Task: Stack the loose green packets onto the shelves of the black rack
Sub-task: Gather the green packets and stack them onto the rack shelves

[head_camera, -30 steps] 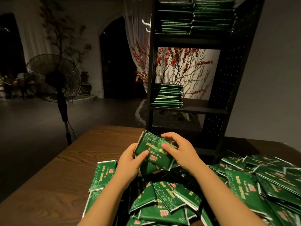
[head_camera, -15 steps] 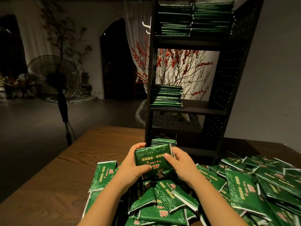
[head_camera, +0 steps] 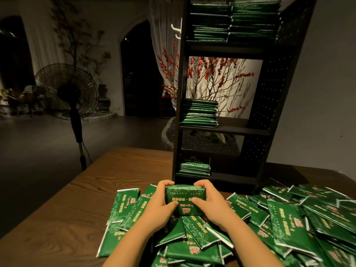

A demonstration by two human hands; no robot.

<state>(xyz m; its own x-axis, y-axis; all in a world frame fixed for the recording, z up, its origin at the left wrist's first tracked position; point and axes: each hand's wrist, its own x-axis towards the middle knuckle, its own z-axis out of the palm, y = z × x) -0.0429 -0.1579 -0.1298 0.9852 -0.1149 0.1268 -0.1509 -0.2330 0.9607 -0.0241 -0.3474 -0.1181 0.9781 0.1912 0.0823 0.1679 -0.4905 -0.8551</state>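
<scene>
Wooden table carried loose green packets. Just above them, left hand & right hand gripped a packet bundle btwn them, thumbs on top, fingers curled over far edge. Beyond stood black rack w/ stacks on 3 shelves.

I see the rack standing on the table straight ahead, and the loose packets spread before it — most to the right. My two hands, left hand and right hand, hold a bundle between them, just in front of the rack's bottom shelf. Stacks lie on each shelf. A fan stands behind the table's left edge.
</scene>
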